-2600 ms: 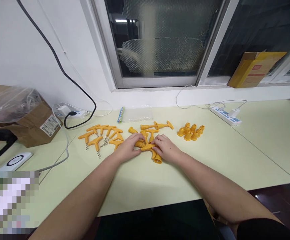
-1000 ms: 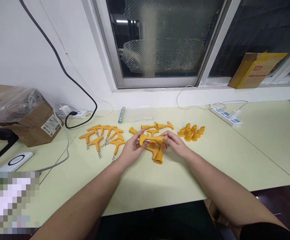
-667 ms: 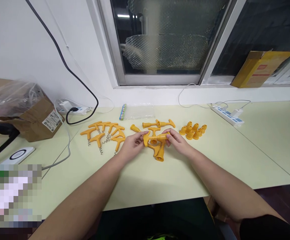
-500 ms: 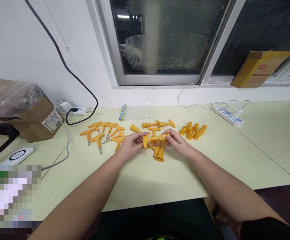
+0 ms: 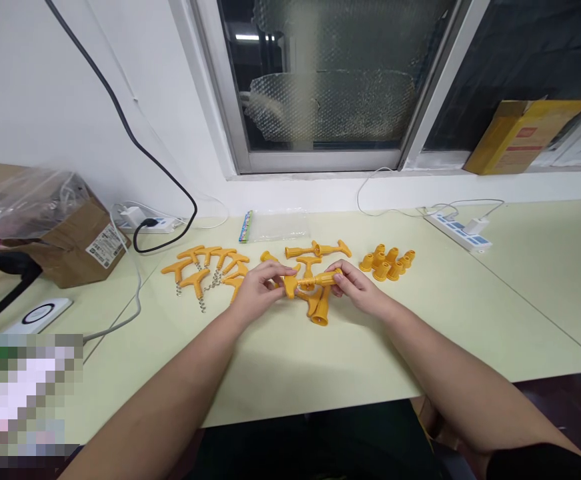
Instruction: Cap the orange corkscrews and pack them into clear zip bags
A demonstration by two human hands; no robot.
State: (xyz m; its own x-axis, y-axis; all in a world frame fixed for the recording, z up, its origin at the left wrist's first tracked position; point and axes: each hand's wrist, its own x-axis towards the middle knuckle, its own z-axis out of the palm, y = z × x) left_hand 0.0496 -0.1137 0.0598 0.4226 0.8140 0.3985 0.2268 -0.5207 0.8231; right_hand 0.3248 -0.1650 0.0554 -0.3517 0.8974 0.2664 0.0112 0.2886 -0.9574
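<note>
My left hand point(image 5: 263, 285) grips a yellow T-shaped handle point(image 5: 291, 285). The fingers of my right hand point(image 5: 353, 283) are closed round a yellow ribbed sleeve point(image 5: 326, 278), in line with the handle's shaft. Beneath and behind my hands lie several handles joined with sleeves, one with its flared end point(image 5: 320, 319) facing me. T-handles with bare metal spirals point(image 5: 197, 283) are grouped to the left. Several loose yellow sleeves point(image 5: 382, 269) stand upright to the right.
A clear plastic bag point(image 5: 277, 225) lies near the wall. Power strips point(image 5: 457, 230) with cables rest at the back right and back left. An opened cardboard box point(image 5: 83, 233) and a white charging pad point(image 5: 40, 315) are on the left.
The handle and the sleeve between my hands are slightly farther apart, showing more of the shaft. My left hand has shifted a little to the left.
</note>
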